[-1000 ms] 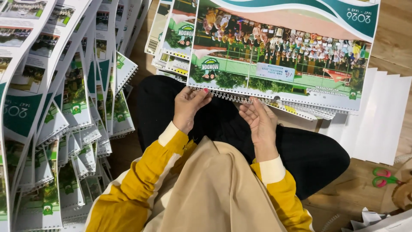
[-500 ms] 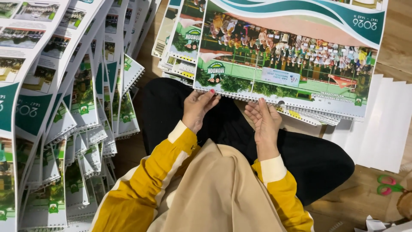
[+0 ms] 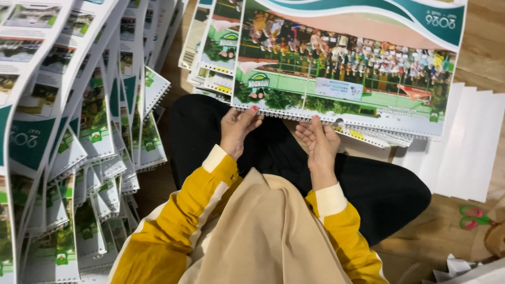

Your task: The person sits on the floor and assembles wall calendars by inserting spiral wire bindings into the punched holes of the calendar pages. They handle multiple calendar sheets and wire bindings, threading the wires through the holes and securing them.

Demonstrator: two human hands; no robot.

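Two hands meet the near edge of the top calendar (image 3: 347, 68), which lies on a stack straight ahead of your knees on the wooden floor (image 3: 489, 42). Your left hand (image 3: 238, 126) pinches that edge near its spiral wire binding, thumb on top, fingers closed on the sheet. Your right hand (image 3: 317, 144) lies palm up with fingers spread under the same edge, touching it but not closed on it. More calendars (image 3: 210, 47) peek out from beneath the top one on its left side. A long fanned row of calendars (image 3: 79, 131) crowds your left side, close to your left knee. White sheets (image 3: 463, 152) lie stacked to your right, just beside the stack. Green-and-pink scissors (image 3: 473, 216) rest on the floor near your right knee.
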